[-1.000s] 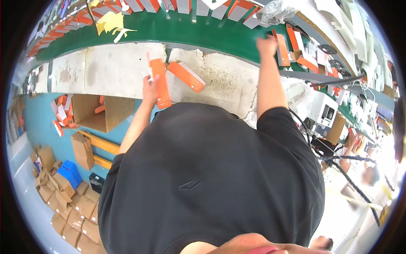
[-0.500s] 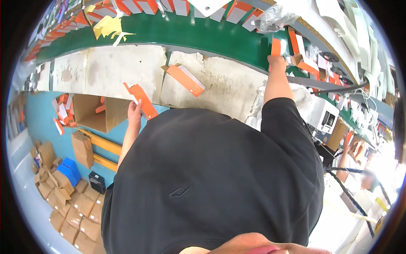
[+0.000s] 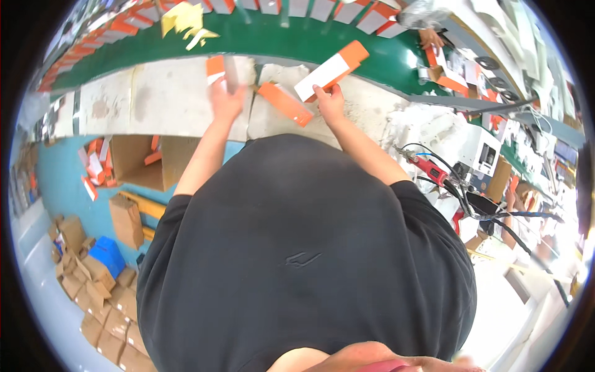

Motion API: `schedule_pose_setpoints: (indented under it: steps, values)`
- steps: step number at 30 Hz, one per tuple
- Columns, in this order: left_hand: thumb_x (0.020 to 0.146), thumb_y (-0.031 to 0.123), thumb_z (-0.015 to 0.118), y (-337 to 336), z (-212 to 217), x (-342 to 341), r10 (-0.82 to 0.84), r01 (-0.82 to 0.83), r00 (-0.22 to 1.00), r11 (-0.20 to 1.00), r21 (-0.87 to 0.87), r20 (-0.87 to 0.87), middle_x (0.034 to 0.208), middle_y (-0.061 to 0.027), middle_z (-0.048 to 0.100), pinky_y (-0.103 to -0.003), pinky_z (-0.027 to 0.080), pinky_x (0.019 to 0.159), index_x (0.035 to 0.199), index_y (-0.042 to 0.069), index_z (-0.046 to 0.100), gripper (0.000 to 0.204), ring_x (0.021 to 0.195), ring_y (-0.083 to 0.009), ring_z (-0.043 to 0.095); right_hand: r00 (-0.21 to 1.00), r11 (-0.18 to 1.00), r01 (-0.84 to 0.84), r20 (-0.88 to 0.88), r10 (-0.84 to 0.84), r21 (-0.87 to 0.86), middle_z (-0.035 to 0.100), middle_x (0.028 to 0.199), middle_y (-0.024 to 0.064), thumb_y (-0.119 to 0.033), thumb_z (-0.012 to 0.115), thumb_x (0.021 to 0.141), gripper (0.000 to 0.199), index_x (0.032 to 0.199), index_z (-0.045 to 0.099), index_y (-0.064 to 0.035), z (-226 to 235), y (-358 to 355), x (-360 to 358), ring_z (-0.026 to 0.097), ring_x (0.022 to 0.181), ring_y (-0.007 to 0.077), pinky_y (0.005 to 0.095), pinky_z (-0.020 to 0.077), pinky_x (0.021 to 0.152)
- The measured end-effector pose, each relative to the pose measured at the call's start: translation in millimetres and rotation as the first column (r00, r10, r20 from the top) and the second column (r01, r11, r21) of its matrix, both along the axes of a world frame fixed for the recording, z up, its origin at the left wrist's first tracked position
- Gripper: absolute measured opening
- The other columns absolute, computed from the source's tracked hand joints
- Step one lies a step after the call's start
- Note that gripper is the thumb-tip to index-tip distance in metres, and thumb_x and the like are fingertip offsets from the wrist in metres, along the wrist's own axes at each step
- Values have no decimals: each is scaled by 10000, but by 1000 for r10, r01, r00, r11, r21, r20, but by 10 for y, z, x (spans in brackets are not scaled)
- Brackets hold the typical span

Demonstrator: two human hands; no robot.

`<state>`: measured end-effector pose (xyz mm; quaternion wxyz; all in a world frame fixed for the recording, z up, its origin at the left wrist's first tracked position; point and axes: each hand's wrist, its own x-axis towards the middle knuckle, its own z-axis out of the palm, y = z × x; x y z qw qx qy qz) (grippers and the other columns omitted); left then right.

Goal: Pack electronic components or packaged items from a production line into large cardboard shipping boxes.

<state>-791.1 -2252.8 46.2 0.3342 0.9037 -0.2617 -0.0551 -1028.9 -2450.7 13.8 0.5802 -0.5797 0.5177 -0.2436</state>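
Observation:
My right hand (image 3: pixel 330 102) grips the lower end of a long orange and white carton (image 3: pixel 334 69), tilted up and right above the worn pale bench ledge (image 3: pixel 167 99). My left hand (image 3: pixel 226 104) is smeared by motion over the ledge, around the lower part of another orange and white carton (image 3: pixel 215 66); its fingers are partly blurred. Between the two hands a third orange carton (image 3: pixel 286 103) lies slantwise on the ledge.
Beyond the ledge runs a green conveyor belt (image 3: pixel 273 46) with a row of cartons along its far side and a torn yellow sheet (image 3: pixel 183 20). Another person's hand (image 3: pixel 431 38) is at the upper right. A red tool (image 3: pixel 431 168) with cables hangs right; an open cardboard box (image 3: pixel 137 162) stands lower left.
My right hand has come back from the belt toward the middle with a carton. My left hand has moved up over the ledge, carton with it. A co-worker's hand now shows at the belt.

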Motion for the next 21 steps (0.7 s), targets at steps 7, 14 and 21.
schedule_pose_setpoints:
  steps: [7,14,21]
  values:
    - [783,348,884,-491,652,-821,-297,206,832,949,-237,-469,1267,-185,625,-378,536,953,1390,-34,454,836,1136,-255,647,690,690,-723,-2,723,0,728,915,82,-310,855,826,435,1109,694,-23,841,159,76,711,884,173,334,568,739]
    - [891,189,782,105,262,-505,-238,-210,493,901,-380,-837,1225,-113,667,-364,536,952,1355,-15,517,572,1102,-215,658,924,717,-282,-382,23,-638,732,1081,201,-201,719,853,263,1066,744,-50,-76,-1601,-154,706,1007,352,466,566,890]
    - [937,96,599,980,226,-598,-168,-596,307,733,-327,-937,1313,-130,623,-448,479,1074,1407,-26,474,502,1230,-270,612,333,959,274,-929,-163,-70,424,1475,299,-422,714,772,866,1468,402,-14,-199,-3806,-1038,441,1328,432,531,357,1123]
